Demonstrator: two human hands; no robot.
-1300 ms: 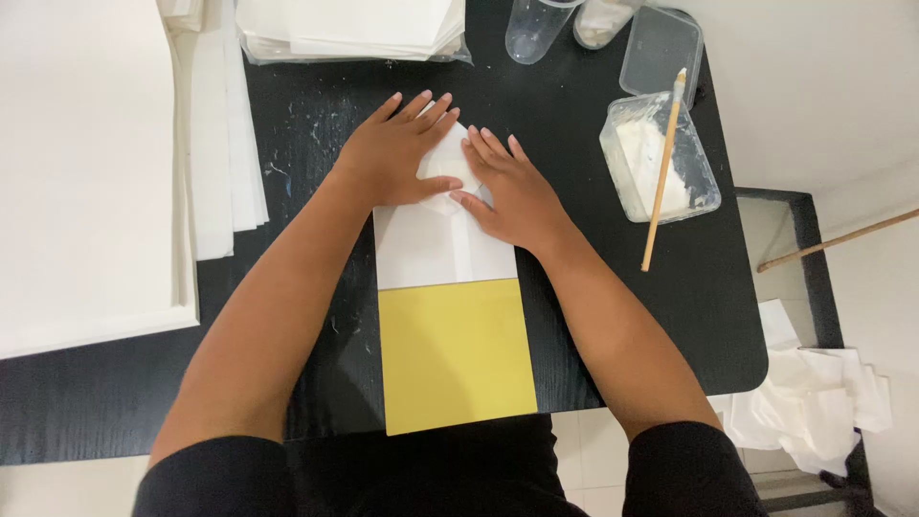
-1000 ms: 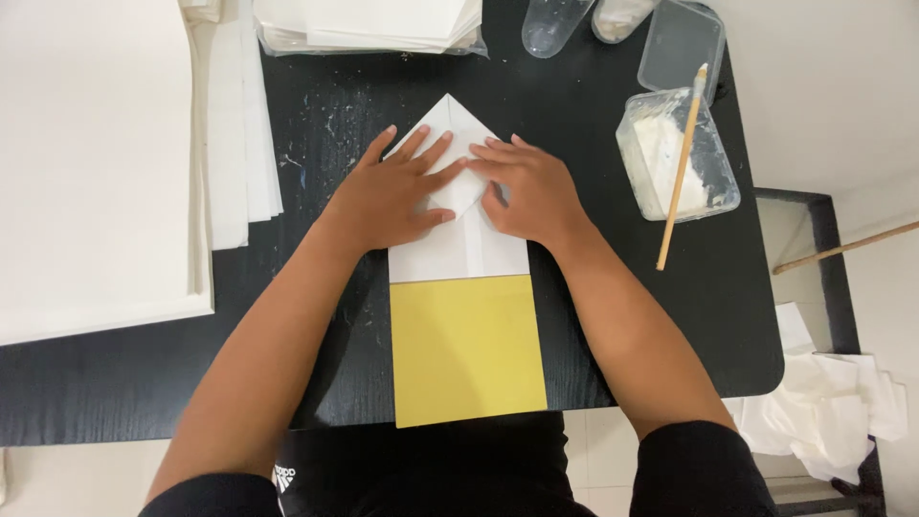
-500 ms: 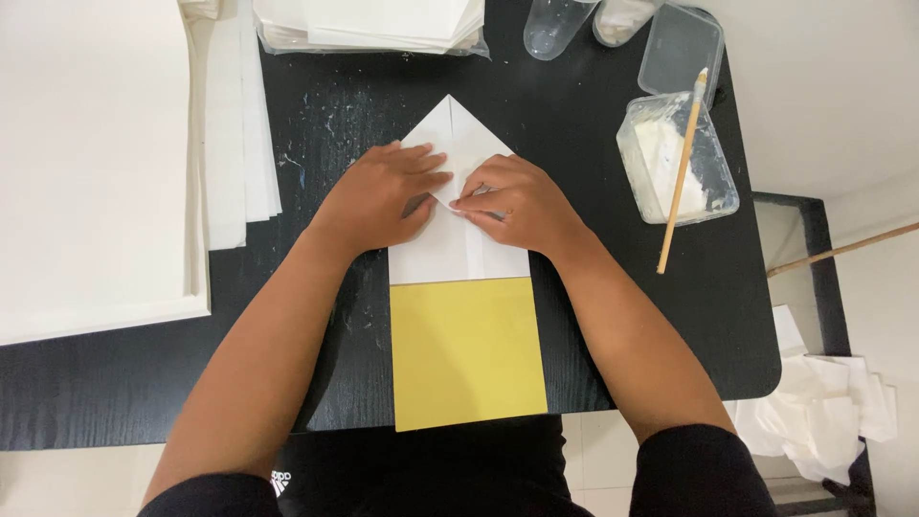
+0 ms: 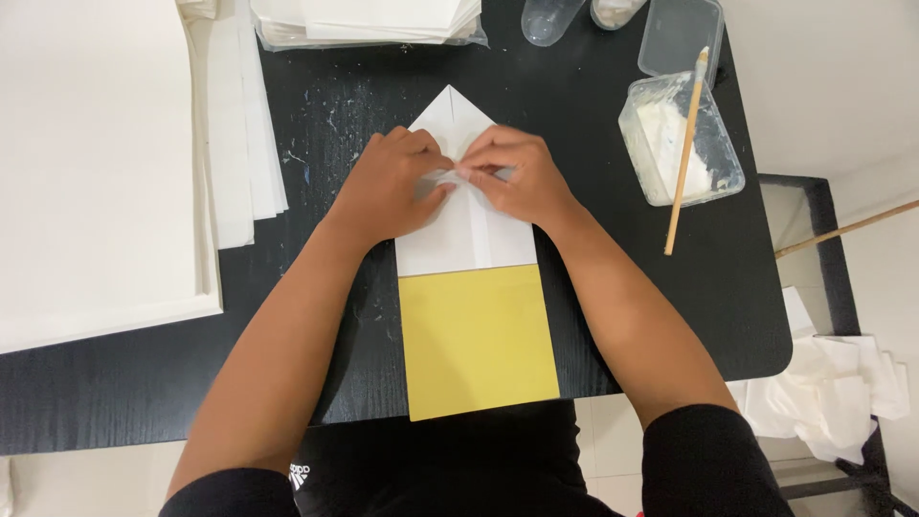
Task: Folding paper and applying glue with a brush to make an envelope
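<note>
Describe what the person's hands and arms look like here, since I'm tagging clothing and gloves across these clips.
Both the left hand and right hand are bare: no gloves, and no rings or watch show. The forearms are uncovered to above the elbow. Short black sleeves cover the upper arms, and the black garment carries a small white mark near its lower edge.

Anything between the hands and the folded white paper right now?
Nothing visible. The left hand and the right hand both rest directly on the folded white paper, fingertips meeting at its centre crease. The plastic tub with its wooden stick sits apart, off to the right.
</note>
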